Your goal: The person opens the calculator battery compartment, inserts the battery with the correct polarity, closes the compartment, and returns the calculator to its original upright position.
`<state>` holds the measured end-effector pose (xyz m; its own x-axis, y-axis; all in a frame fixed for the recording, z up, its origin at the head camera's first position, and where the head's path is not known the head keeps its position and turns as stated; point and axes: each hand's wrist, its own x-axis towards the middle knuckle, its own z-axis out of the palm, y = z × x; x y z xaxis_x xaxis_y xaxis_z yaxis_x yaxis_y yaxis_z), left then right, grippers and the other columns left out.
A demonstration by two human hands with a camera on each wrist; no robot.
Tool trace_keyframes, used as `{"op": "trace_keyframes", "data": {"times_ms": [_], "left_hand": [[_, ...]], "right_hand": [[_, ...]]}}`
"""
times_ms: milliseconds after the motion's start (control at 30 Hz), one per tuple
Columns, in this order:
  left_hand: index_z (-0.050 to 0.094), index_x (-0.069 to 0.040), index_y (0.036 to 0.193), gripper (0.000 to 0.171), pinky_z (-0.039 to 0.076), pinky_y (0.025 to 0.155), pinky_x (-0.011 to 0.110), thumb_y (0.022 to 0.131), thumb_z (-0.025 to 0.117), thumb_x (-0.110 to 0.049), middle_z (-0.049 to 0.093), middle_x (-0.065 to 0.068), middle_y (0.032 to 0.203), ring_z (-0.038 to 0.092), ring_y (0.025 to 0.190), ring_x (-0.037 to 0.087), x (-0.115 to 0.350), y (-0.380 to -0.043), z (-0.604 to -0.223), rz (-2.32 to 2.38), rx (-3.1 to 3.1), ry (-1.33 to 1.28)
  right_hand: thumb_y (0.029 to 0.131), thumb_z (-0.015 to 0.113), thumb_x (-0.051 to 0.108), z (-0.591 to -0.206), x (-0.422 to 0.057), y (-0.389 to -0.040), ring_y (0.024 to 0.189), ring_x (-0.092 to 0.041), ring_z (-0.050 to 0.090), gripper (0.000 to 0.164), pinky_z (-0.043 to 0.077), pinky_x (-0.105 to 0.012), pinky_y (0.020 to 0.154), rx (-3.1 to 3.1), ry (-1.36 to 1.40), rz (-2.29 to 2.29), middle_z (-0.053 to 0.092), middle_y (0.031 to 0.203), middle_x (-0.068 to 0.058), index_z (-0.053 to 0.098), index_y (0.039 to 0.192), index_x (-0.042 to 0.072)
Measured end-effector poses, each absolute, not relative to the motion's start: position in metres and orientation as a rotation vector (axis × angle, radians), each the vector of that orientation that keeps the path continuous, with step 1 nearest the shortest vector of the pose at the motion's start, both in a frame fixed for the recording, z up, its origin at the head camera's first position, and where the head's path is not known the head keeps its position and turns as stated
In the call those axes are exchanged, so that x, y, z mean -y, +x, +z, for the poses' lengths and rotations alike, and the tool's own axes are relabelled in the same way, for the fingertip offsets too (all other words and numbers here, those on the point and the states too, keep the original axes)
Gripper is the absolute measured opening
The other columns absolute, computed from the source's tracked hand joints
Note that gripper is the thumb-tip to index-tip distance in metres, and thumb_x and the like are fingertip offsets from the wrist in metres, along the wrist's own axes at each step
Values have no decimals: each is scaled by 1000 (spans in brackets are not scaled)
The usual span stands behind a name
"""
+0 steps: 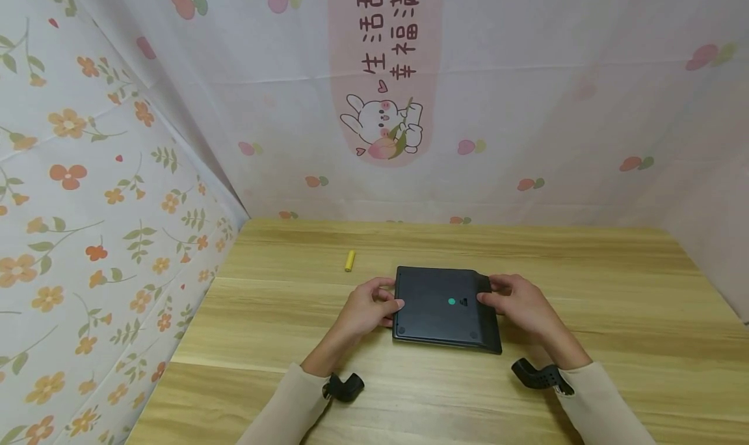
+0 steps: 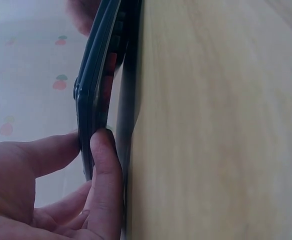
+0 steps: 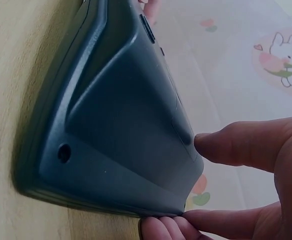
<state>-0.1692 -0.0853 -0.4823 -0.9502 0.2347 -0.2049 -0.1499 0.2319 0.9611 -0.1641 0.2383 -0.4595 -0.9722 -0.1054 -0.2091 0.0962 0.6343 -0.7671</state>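
Observation:
A black desktop calculator (image 1: 430, 308) is held face down just over the table, its back with a green round sticker (image 1: 452, 301) and a small latch (image 1: 465, 302) turned up. Keys, some of them red (image 2: 107, 90), show on its underside in the left wrist view. My left hand (image 1: 368, 310) grips the left edge, thumb on the back and fingers beneath. At the thicker right end, my right hand (image 1: 523, 304) pinches the calculator, its thumb on the back near the latch. A yellow battery (image 1: 350, 261) lies apart, beyond the left hand.
The wood-grain table (image 1: 281, 328) runs back to a printed curtain (image 1: 281, 107) with a rabbit drawing. A flowered cloth (image 1: 117, 237) hangs along the left side. Black wrist mounts (image 1: 345, 388) sit at both sleeves.

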Motion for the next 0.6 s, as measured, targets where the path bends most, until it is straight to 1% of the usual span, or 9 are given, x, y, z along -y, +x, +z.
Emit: {"op": "trace_keyframes", "data": {"times_ms": [233,467,600], "left_hand": [[62,0,150,53,66,71,35,102,81,-9,71,10,104,73,84,19,85,-169,-481,1749,-2236,87],[63,1,149,51,65,70,34,102,81,-9,72,8,102,73,83,19,84,-169,-482,1715,-2275,106],[63,2,149,52,65,70,34,102,80,-10,73,8,103,74,84,19,85,-170,-484,1704,-2280,113]], "right_hand": [[105,73,30,-460,-238,-165,122,-48,68,72,61,-54,95,-2639,-14,-1239,51,151,-40,48,154,-17],[104,75,32,-460,-237,-165,130,-54,60,70,53,-66,101,-2717,-58,-1150,53,150,-39,54,150,-16],[104,75,32,-459,-235,-165,130,-55,59,70,51,-69,104,-2728,-60,-1138,53,149,-39,54,150,-15]]}}
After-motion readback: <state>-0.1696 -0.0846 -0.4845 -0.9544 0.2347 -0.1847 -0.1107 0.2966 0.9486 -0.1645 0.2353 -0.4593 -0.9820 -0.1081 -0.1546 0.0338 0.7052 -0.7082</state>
